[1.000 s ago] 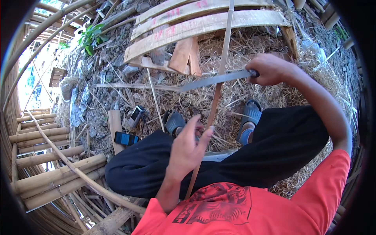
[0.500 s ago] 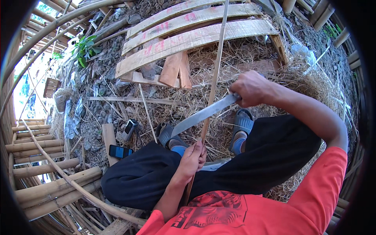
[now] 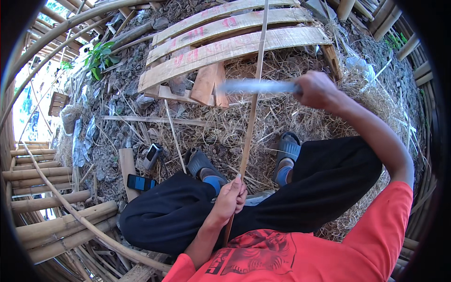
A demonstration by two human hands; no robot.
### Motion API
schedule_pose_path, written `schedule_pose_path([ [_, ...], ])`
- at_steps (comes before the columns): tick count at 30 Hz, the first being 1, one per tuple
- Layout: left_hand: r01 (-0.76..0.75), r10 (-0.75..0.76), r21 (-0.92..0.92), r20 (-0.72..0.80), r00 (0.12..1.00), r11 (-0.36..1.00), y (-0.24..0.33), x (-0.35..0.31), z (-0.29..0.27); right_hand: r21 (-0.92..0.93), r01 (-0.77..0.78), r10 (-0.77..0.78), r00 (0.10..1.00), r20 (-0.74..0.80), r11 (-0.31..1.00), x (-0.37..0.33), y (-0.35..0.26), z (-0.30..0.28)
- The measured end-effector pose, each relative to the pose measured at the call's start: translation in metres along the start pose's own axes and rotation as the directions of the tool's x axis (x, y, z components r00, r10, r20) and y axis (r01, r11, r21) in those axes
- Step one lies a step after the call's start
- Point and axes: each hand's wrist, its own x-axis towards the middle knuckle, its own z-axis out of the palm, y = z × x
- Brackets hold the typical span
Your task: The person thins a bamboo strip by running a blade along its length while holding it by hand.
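Note:
My left hand (image 3: 230, 199) is closed around a long, thin bamboo strip (image 3: 252, 117) near my lap. The strip runs from beside my shirt up and away, past the top edge of the view. In my right hand (image 3: 318, 90) is the handle of a machete (image 3: 263, 86), its blade smeared by motion. The blade points left and crosses the strip well above my left hand; whether it touches the strip I cannot tell. My right fingers wrap the handle and partly hide it.
A wooden pallet (image 3: 235, 47) lies ahead on ground strewn with shavings. Left of my sandalled feet are a phone (image 3: 141, 182), a small boxy device (image 3: 152, 156) and a flat wood piece (image 3: 128, 169). Bamboo poles (image 3: 66, 223) line the left side.
My right hand has swung the machete up and away from me, and the blade has turned from slanting to nearly level. My left hand stays on the bamboo strip.

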Motion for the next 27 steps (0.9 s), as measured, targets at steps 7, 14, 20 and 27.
schedule_pose_path([
  [7, 0.041, -0.037, -0.061, 0.059, 0.998, 0.997, -0.004, -0.007, -0.003, -0.108, 0.149, -0.133, 0.981, 0.139, 0.983, 0.003, -0.032, 0.007],
  [14, 0.069, -0.052, -0.124, 0.138, 0.989, 0.990, -0.011, -0.009, -0.008, 0.051, -0.190, 0.192, 0.981, -0.042, 0.981, 0.009, 0.021, -0.004],
  [20, 0.111, -0.078, -0.190, 0.174, 0.982, 0.975, -0.021, -0.018, -0.019, -0.184, 0.272, -0.249, 0.958, 0.140, 0.944, 0.005, -0.020, 0.008],
  [27, 0.134, -0.093, -0.192, 0.209, 0.973, 0.972, -0.017, -0.016, -0.008, -0.007, -0.206, 0.206, 0.978, -0.038, 0.978, 0.009, 0.023, -0.013],
])
